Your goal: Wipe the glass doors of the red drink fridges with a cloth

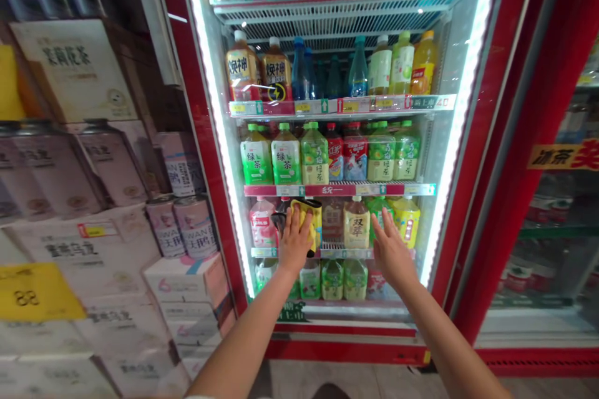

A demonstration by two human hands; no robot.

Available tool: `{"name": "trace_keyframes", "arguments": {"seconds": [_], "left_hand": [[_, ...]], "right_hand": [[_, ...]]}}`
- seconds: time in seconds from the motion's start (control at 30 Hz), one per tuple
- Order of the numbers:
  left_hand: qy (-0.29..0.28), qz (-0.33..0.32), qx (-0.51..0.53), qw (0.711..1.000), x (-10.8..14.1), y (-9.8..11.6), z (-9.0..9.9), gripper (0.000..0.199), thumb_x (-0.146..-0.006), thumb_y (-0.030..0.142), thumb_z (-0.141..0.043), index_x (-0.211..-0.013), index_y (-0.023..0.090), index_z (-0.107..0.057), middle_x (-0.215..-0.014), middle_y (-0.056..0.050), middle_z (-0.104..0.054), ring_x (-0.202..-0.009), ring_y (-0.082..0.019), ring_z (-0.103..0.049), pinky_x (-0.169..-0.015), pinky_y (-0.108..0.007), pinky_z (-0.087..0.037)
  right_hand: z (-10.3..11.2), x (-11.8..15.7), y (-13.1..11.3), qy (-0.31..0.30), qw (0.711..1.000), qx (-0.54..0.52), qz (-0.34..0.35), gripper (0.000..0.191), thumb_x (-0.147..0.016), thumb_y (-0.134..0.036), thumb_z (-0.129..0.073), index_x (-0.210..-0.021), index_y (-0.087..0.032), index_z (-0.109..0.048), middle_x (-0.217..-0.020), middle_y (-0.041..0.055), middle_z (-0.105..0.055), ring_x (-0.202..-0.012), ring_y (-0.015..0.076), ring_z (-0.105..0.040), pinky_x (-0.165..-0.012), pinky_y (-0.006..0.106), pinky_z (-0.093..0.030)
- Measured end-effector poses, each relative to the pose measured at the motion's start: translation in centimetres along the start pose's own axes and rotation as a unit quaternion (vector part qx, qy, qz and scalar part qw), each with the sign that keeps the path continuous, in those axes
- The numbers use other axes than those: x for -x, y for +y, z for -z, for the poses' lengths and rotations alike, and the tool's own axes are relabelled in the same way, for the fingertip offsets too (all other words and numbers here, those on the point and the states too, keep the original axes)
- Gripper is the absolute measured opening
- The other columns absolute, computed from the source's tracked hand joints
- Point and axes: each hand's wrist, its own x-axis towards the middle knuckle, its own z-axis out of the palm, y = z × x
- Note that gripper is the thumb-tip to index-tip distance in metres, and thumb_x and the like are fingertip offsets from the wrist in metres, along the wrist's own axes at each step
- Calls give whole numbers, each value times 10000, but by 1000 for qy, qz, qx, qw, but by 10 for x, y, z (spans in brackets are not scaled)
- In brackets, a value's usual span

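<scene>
My left hand [296, 238] is closed on a yellow cloth [307, 224] with black edges, in front of the fourth shelf of a lit drinks cooler. Its fingers lie over the cloth and hide part of the bottles behind. My right hand [390, 248] is raised with fingers apart, nothing in it, before a green bottle [378, 209]. Between the two hands stands a cream-labelled bottle [356, 224]. A yellow bottle [408, 221] is just right of my right hand, and a pink bottle [263, 224] is left of my left hand.
Bottles line the shelves above, over a red shelf strip [327, 189]. The cooler has a red frame [346, 352]. Stacked cartons [88, 249] and cans [195, 224] crowd the left side. Another red-framed cooler [524, 199] stands at the right. Grey floor shows at the bottom.
</scene>
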Motion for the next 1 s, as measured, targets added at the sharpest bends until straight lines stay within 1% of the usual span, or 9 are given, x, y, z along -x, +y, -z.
{"name": "trace_keyframes", "arguments": {"seconds": [0.13,0.2,0.3,0.4,0.53,0.63,0.77,0.87,1.0], "left_hand": [[-63,-136,-8,989,13,-1,-4,840,-841,294,-760,-1573,372,-356,-1679,-66,-290,-1575,-292,-205,-1193,-570,-389],[-68,-153,-8,986,2,-10,3,834,-849,293,-757,-1571,391,-351,-1693,-34,-253,-1585,-269,-169,-1210,-558,-369],[-33,-76,-3,997,-12,-33,13,826,-851,290,-757,-1578,316,-366,-1714,-71,-179,-1589,-301,-129,-1215,-513,-376],[4,18,4,1000,2,-46,8,844,-829,304,-780,-1573,215,-391,-1708,-164,-175,-1574,-367,-160,-1218,-501,-375],[-24,-45,6,999,35,-42,-11,815,-828,278,-772,-1561,285,-415,-1670,-141,-318,-1547,-352,-270,-1203,-542,-386],[-44,-117,15,992,31,-47,-12,831,-807,217,-781,-1539,382,-424,-1669,-63,-333,-1556,-311,-265,-1206,-570,-374],[31,-6,48,998,12,-75,0,831,-808,190,-771,-1551,308,-417,-1714,-90,-203,-1583,-338,-156,-1206,-550,-389],[89,103,66,988,28,-86,-6,848,-850,225,-728,-1594,196,-320,-1726,-168,-95,-1583,-386,-79,-1205,-581,-379],[35,43,66,996,57,-74,-20,798,-826,177,-737,-1551,235,-409,-1699,-156,-247,-1561,-375,-223,-1161,-543,-447]], "right_hand": [[-7,-7,-31,-20,999,-7,40,768,-934,-23,-373,-1647,-258,-215,-1732,88,-74,-1581,309,-114,-1232,568,-341],[-7,-14,-40,-24,998,-2,54,746,-946,-34,-377,-1646,-246,-227,-1731,86,-63,-1581,309,-105,-1245,568,-315],[-7,-24,-44,-22,997,22,74,735,-966,-46,-380,-1649,-260,-211,-1729,76,-38,-1581,309,-99,-1248,575,-304],[-15,-29,-44,-18,994,58,88,807,-949,-27,-429,-1654,-306,-150,-1721,64,37,-1574,340,-78,-1224,593,-337],[-32,-26,-44,-6,990,108,96,1049,-830,76,-497,-1642,-372,-7,-1682,62,192,-1553,406,-31,-1179,627,-388],[-38,-24,-43,11,986,127,106,1141,-797,118,-473,-1609,-399,139,-1668,63,237,-1550,406,-11,-1164,626,-409],[-36,-23,-44,20,985,128,112,1120,-843,101,-456,-1583,-414,209,-1667,58,251,-1551,405,5,-1152,636,-422],[-36,-23,-46,19,987,125,102,1083,-878,71,-454,-1580,-422,205,-1672,60,237,-1550,423,-22,-1124,661,-437],[-39,-20,-47,24,988,121,92,1076,-876,45,-481,-1592,-421,173,-1676,64,228,-1549,450,-53,-1102,684,-445]]}}
